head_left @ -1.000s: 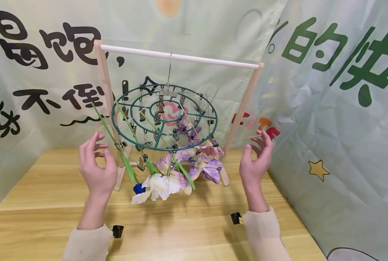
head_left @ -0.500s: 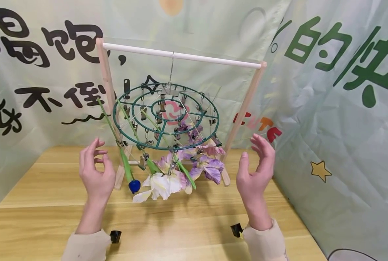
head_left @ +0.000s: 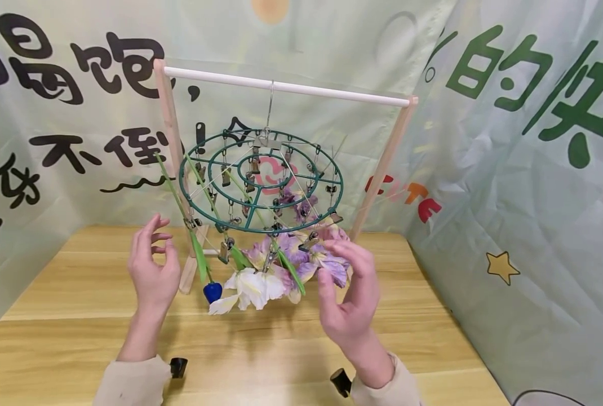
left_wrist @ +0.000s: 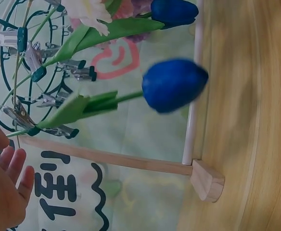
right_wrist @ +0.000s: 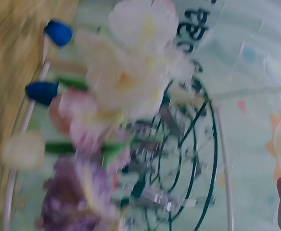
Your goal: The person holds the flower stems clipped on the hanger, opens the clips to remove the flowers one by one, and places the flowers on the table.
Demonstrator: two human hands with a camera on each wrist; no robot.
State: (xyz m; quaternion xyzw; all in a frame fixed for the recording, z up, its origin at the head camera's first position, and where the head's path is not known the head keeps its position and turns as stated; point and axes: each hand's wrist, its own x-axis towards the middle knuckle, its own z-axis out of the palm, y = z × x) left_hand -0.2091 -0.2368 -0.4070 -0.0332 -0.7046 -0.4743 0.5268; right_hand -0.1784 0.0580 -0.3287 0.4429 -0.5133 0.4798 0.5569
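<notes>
A green round clip hanger (head_left: 253,211) with several metal clips holds artificial flowers upside down. A blue tulip (head_left: 212,292) hangs at its left, with a white flower (head_left: 253,288) at the front and purple petals (head_left: 332,269) at the right. My left hand (head_left: 154,276) is raised beside the left clips, fingers bent loosely round nothing. In the left wrist view its fingers (left_wrist: 16,163) are close to the tulip's stem. My right hand (head_left: 352,293) is in front of the purple flowers, thumb and fingers apart and holding nothing. The right wrist view is blurred; a white tulip (right_wrist: 24,150) shows there.
The hanger hooks over a white bar (head_left: 286,87) between two wooden posts (head_left: 389,152) on the wooden table (head_left: 261,361). A printed cloth (head_left: 524,197) stands behind and to the right. Each wrist carries a small black piece (head_left: 340,382).
My right hand was at the tip of a thin stem on the right, came away from it, then moved left to the purple flowers. My left hand stays nearly in place.
</notes>
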